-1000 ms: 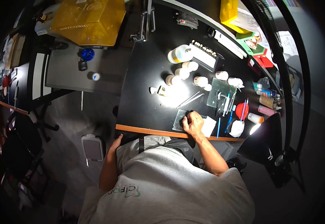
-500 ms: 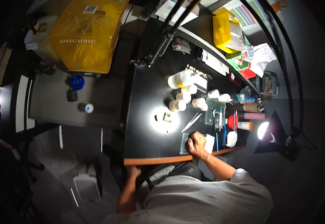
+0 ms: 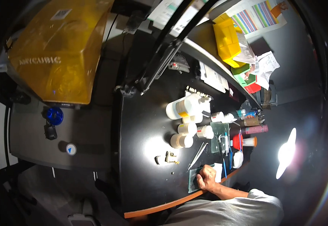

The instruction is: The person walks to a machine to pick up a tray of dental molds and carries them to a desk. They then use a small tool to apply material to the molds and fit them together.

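Observation:
My right hand (image 3: 207, 178) is curled into a fist and rests over a glass slab (image 3: 192, 184) near the desk's front edge. Whatever its fingers may hold is hidden inside the fist. A white paper pad (image 3: 218, 172) lies against its far right side. Just beyond the slab are metal tweezers (image 3: 198, 156). Further left, in the lamp's bright spot, small tan model pieces (image 3: 170, 157) sit on the black desktop (image 3: 145, 184). My left hand is out of view.
White jars (image 3: 187, 129) and a large white bottle (image 3: 182, 107) stand mid-desk. A second glass plate (image 3: 217, 130) bears slim tools, beside a red-lidded container (image 3: 237, 142). A lamp (image 3: 287, 153) glows at right; a black lamp arm (image 3: 160, 67) crosses above. A yellow printer cover (image 3: 58, 52) stands left.
The view has tilted upward and closer, so the desk sits lower in the frame. My left hand, seen before below the desk edge, has dropped out of view. The right fist stays at the slab.

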Tool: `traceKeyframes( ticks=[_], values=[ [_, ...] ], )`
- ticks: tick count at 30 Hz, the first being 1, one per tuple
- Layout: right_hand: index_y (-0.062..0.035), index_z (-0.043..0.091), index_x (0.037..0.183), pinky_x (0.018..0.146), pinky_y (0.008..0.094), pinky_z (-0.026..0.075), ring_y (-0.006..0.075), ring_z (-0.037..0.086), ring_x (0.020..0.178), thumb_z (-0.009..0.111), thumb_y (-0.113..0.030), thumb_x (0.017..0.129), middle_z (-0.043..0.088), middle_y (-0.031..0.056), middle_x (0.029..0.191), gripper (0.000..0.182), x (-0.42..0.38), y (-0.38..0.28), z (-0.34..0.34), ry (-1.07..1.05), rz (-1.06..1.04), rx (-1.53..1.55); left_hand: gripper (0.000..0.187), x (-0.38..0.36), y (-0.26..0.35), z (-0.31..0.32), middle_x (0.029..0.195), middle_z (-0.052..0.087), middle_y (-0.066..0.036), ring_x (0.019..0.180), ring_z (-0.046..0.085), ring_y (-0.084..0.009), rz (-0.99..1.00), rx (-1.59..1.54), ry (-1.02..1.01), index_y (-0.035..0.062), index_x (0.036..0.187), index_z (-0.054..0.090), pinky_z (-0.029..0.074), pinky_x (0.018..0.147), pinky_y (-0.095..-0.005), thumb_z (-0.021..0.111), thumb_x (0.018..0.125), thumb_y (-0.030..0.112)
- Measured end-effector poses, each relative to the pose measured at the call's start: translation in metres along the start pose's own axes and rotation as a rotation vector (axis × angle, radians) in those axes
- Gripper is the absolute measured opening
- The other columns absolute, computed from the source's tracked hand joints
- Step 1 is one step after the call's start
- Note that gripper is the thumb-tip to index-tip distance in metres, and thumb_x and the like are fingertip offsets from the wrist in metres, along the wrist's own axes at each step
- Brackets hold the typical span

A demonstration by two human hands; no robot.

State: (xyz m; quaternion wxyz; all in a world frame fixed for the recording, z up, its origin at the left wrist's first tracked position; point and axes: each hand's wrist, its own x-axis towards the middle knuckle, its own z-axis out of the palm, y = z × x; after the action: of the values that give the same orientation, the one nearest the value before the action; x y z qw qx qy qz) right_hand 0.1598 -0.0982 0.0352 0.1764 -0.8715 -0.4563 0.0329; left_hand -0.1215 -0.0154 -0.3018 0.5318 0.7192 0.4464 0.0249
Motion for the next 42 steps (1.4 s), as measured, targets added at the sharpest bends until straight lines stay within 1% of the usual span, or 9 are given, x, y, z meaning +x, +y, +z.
traceKeyframes(
  ticks=[15, 24, 26, 29, 31, 34, 37, 40, 42],
  values=[
    [-0.0062, 0.053, 0.066, 0.046, 0.0369, 0.037, 0.0226, 0.049, 0.048, 0.076, -0.003, 0.074, 0.048, 0.0054, 0.058, 0.024, -0.003, 0.004, 0.003, 0.105, -0.040, 0.152, 0.035, 0.069, -0.041, 0.086, 0.130, 0.066, -0.025, 0.122, 0.063, -0.0409, 0.069, -0.293, 0.134, -0.0027, 0.130, 0.064, 0.051, 0.104, -0.0463, 0.059, 0.102, 0.018],
    [-0.0037, 0.057, 0.075, 0.055, 0.0425, 0.047, 0.0318, 0.060, 0.060, 0.073, -0.008, 0.082, 0.057, 0.0118, 0.069, 0.018, -0.013, 0.005, 0.006, 0.222, -0.230, 0.173, 0.032, 0.084, -0.088, 0.107, 0.130, 0.067, -0.026, 0.121, 0.063, -0.0405, 0.209, -0.562, 0.228, -0.0035, 0.130, 0.063, 0.050, 0.104, -0.0456, 0.056, 0.106, 0.017],
    [-0.0030, 0.058, 0.077, 0.059, 0.0451, 0.050, 0.0347, 0.062, 0.065, 0.071, -0.011, 0.085, 0.060, 0.0131, 0.070, 0.017, -0.018, 0.006, 0.008, 0.233, -0.209, 0.152, 0.031, 0.089, -0.094, 0.107, 0.129, 0.067, -0.026, 0.120, 0.063, -0.0404, 0.232, -0.478, 0.268, -0.0037, 0.130, 0.063, 0.050, 0.104, -0.0454, 0.056, 0.107, 0.016],
    [-0.0017, 0.060, 0.081, 0.066, 0.0503, 0.052, 0.0406, 0.065, 0.071, 0.070, -0.017, 0.087, 0.064, 0.0173, 0.075, 0.019, -0.020, 0.010, 0.004, 0.186, -0.211, 0.162, 0.035, 0.098, -0.103, 0.102, 0.113, 0.072, -0.029, 0.112, 0.067, -0.0451, 0.296, -0.169, 0.374, -0.0021, 0.120, 0.070, 0.054, 0.097, -0.0475, 0.063, 0.101, 0.027],
    [-0.0004, 0.063, 0.084, 0.071, 0.0520, 0.053, 0.0433, 0.067, 0.078, 0.070, -0.019, 0.087, 0.067, 0.0204, 0.080, 0.020, -0.016, 0.015, -0.004, 0.084, -0.204, 0.172, 0.037, 0.098, -0.090, 0.094, 0.106, 0.073, -0.031, 0.108, 0.069, -0.0477, 0.233, -0.235, 0.405, -0.0010, 0.115, 0.073, 0.056, 0.092, -0.0490, 0.067, 0.097, 0.032],
    [-0.0019, 0.067, 0.088, 0.074, 0.0523, 0.055, 0.0447, 0.068, 0.082, 0.069, -0.016, 0.087, 0.068, 0.0209, 0.078, 0.014, -0.004, 0.023, -0.021, 0.020, -0.228, 0.168, 0.042, 0.068, -0.061, 0.071, 0.105, 0.072, -0.032, 0.107, 0.068, -0.0497, 0.067, 0.070, 0.431, 0.0007, 0.113, 0.075, 0.057, 0.087, -0.0505, 0.068, 0.093, 0.037],
    [-0.0019, 0.070, 0.093, 0.077, 0.0516, 0.056, 0.0464, 0.067, 0.085, 0.064, -0.008, 0.087, 0.066, 0.0234, 0.087, 0.010, 0.025, 0.040, -0.023, 0.140, -0.413, 0.083, 0.034, 0.048, -0.058, 0.062, 0.106, 0.074, -0.029, 0.104, 0.073, -0.0427, 0.123, -0.105, 0.470, 0.0009, 0.114, 0.075, 0.057, 0.088, -0.0466, 0.069, 0.094, 0.028],
    [-0.0056, 0.076, 0.104, 0.089, 0.0473, 0.056, 0.0397, 0.067, 0.100, 0.069, -0.009, 0.088, 0.067, 0.0192, 0.101, 0.018, 0.055, 0.051, -0.015, 0.114, -0.433, 0.004, 0.025, 0.028, -0.043, 0.056, 0.101, 0.077, -0.022, 0.098, 0.075, -0.0319, 0.140, -0.414, 0.465, 0.0010, 0.111, 0.075, 0.056, 0.087, -0.0414, 0.072, 0.093, 0.018],
    [-0.0073, 0.077, 0.107, 0.091, 0.0459, 0.056, 0.0370, 0.066, 0.104, 0.070, -0.010, 0.087, 0.066, 0.0173, 0.103, 0.021, 0.069, 0.058, -0.009, 0.054, -0.492, -0.038, 0.021, 0.010, -0.031, 0.050, 0.099, 0.077, -0.017, 0.095, 0.073, -0.0260, 0.129, -0.424, 0.489, 0.0008, 0.109, 0.075, 0.056, 0.086, -0.0382, 0.073, 0.092, 0.012]
  ],
)
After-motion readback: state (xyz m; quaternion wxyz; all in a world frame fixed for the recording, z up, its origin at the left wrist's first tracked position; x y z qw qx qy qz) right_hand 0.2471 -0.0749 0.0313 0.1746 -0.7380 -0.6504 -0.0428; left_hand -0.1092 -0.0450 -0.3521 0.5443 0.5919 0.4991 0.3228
